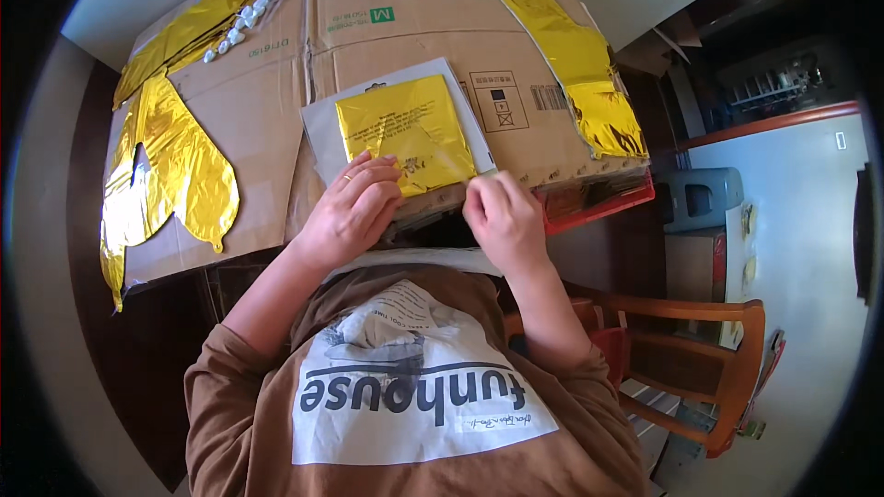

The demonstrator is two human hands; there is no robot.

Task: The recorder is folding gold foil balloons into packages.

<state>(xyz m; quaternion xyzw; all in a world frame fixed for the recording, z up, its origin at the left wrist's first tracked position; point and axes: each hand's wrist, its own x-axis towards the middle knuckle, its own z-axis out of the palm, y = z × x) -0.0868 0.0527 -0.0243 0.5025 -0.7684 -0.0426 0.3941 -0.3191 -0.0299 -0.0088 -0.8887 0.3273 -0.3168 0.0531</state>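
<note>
A flat clear packet holding a folded gold foil piece (405,129) lies on a grey backing card (322,133) on a sheet of brown cardboard (387,46). My left hand (354,207) rests flat on the packet's near left corner, fingers spread, a ring on one finger. My right hand (502,212) pinches the packet's clear near right edge between fingertips.
Gold foil balloons lie flat at the left (170,166) and the far right (580,64) of the cardboard. Small white pieces (235,28) sit at the far left. A red tray edge (599,207) shows under the cardboard. A wooden chair (700,359) stands at the right.
</note>
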